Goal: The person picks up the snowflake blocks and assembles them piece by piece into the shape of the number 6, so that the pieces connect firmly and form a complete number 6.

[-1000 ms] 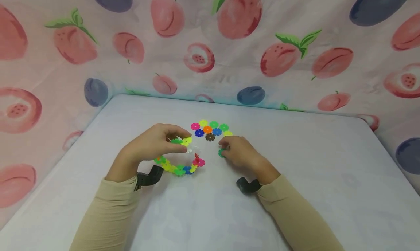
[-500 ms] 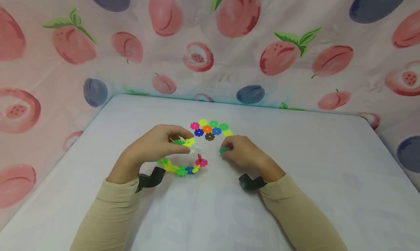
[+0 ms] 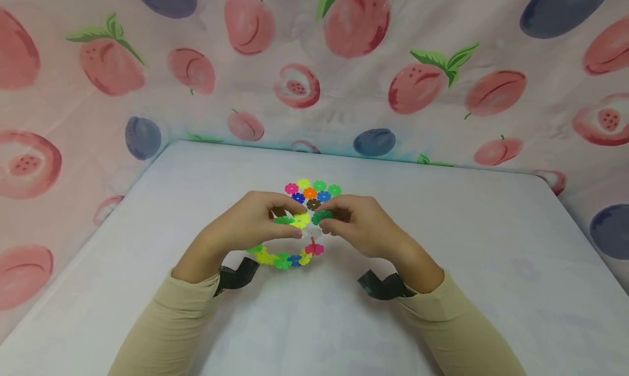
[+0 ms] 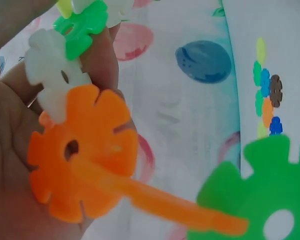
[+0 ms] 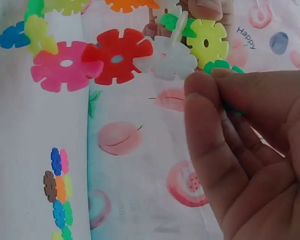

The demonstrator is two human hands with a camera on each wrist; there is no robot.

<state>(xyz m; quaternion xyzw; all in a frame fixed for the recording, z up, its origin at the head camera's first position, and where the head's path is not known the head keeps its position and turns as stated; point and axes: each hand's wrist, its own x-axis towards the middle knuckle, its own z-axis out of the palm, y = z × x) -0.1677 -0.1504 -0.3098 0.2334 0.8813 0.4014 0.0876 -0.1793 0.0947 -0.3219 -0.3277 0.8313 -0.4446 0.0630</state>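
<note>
We noted many slotted discs linked into a chain (image 3: 282, 261), curving below the left hand (image 3: 253, 219), which pinched it by a yellow disc (image 3: 300, 221). The right hand (image 3: 368, 226) pinched a green disc (image 3: 321, 218) just beside; whether joined, we could not tell. We judged work remained: loose discs (image 3: 310, 193) lay beyond on the table (image 3: 314, 321).

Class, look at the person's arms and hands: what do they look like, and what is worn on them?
Long, plain beige cloth sleeves cover both forearms. A short, bent black piece juts inward at the left cuff, and a similar black piece at the right. The left hand and right hand wear no gloves.
</note>
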